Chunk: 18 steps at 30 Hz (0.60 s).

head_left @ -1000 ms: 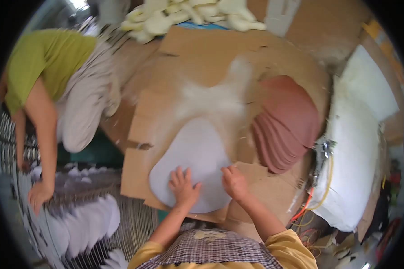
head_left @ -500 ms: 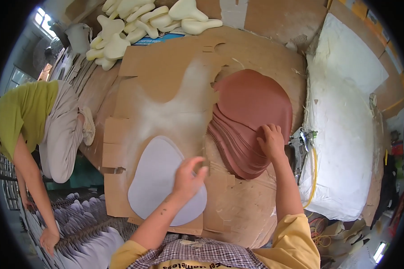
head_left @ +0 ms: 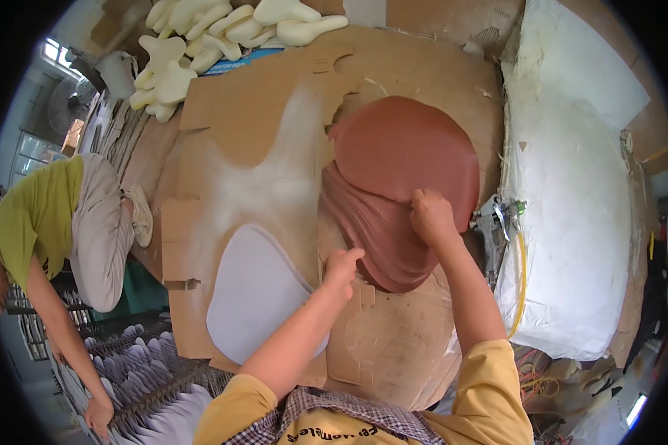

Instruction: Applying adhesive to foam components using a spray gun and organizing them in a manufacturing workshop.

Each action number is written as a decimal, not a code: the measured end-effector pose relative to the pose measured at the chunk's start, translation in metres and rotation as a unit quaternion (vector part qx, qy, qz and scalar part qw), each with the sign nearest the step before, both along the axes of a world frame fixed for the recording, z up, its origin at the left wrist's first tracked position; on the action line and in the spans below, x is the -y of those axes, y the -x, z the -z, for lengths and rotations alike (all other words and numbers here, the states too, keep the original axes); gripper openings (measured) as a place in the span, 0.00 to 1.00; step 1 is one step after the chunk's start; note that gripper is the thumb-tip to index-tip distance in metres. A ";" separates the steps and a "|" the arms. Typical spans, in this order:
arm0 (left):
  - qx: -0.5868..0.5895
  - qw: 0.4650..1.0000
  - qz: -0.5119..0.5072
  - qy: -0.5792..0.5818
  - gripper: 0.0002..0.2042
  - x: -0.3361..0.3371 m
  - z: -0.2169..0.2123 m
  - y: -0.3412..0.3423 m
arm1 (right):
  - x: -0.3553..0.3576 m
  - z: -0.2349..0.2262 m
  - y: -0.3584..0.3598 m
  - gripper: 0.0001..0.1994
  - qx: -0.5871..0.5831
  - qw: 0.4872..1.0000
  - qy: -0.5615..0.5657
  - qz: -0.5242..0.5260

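Observation:
A stack of smooth red-brown leather-like sheets (head_left: 408, 152) with rounded outlines lies on the cardboard, its lower layers fanned out and rippled at the lower left. My right hand (head_left: 432, 216) rests over the stack with curled fingers, pinching the edge of a sheet near its middle. At the stack's lower left edge is my left hand (head_left: 340, 271), its fingers closed; what they hold, if anything, is hidden. Under my left forearm a pale grey rounded piece (head_left: 252, 285) lies flat, partly covered by the arm.
Cardboard (head_left: 274, 200) with whitish overspray covers the work surface. A spray gun (head_left: 497, 215) with a yellow hose stands right of the stack, by a white padded surface (head_left: 564, 222). Cream saddle-shaped foam pieces (head_left: 163, 70) lie far left. A co-worker (head_left: 41, 215) bends over racked grey pieces (head_left: 137, 363).
My left hand has moved from over the grey piece to the stack's lower left edge, its fingers closing. My right fingers have curled in at a sheet's edge. The view has shifted slightly.

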State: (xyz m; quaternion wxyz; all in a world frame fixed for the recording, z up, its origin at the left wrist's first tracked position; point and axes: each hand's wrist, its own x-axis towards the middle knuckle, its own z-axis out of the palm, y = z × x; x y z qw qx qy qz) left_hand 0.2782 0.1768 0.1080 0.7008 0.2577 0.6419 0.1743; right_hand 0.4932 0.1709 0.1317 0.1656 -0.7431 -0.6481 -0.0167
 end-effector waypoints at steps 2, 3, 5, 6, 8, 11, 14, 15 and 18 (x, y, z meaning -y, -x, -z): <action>0.005 0.999 0.021 0.029 0.13 -0.001 0.009 -0.001 | -0.011 0.002 0.010 0.06 -0.032 0.995 0.094 -0.018; -0.001 1.000 0.008 0.029 0.13 -0.001 0.009 0.001 | -0.012 0.003 0.019 0.06 -0.037 0.994 0.095 -0.032; 0.048 0.998 -0.011 -0.037 0.10 0.004 0.008 0.010 | -0.009 -0.007 0.047 0.06 -0.072 0.992 0.093 -0.048; 0.038 0.999 0.008 -0.033 0.08 0.003 0.014 0.015 | -0.007 -0.013 0.054 0.08 -0.114 0.984 0.129 -0.038; 0.034 0.995 -0.016 -0.092 0.11 0.018 0.030 0.026 | 0.014 -0.017 0.055 0.24 -0.121 0.982 0.090 -0.115; 0.066 0.984 0.012 -0.164 0.22 0.046 0.049 -0.028 | 0.055 -0.009 -0.002 0.31 -0.022 0.990 0.064 -0.123; -0.067 0.945 -0.012 -0.320 0.19 0.067 0.029 -0.027 | 0.058 0.022 0.000 0.26 0.030 0.995 0.020 -0.091; -0.080 0.941 -0.030 -0.327 0.19 0.064 0.020 -0.013 | 0.047 0.026 0.010 0.26 0.024 0.993 0.010 -0.113; -0.041 0.923 -0.009 -0.383 0.17 0.072 -0.009 0.016 | 0.032 0.039 0.009 0.24 0.060 0.992 0.017 -0.105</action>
